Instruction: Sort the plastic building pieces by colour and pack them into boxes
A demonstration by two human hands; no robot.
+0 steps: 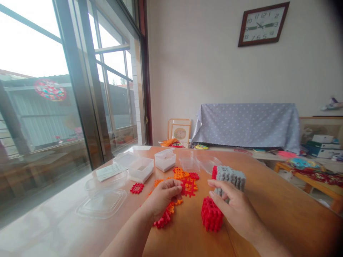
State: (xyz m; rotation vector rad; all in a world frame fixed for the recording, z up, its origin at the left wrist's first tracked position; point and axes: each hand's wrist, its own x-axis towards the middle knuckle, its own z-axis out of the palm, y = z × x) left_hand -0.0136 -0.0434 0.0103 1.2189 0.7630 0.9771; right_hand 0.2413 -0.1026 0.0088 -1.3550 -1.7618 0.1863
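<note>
two bare hands over a brown surface (270,185), seen from the head. the left hand (166,194) is left of centre, its grip pinching a red lattice piece (189,188) by the near edge; the piece stands out to the right of the fingertips, its open grid facing the viewer. the right hand (233,202) is opposite, its grip spread, thumb and fingers apart with nothing between the tips. just beside it, partly hidden by the fingers, is a grey stack (232,175) of interlocking pieces with a red end at its left; whether the hand touches this stack cannot be told. a red stack (211,215) is on the surface below the right fingertips. orange pieces (181,173) lie in a loose group behind and around the left hand, with red ones among them; a single red square (137,188) lies apart to the left. farther left are a clear tub (141,170), a clear lid (103,204) and a paper slip (111,172). a spotted cloth (246,125) hangs beyond the far edge, beneath a wall clock (263,24).
</note>
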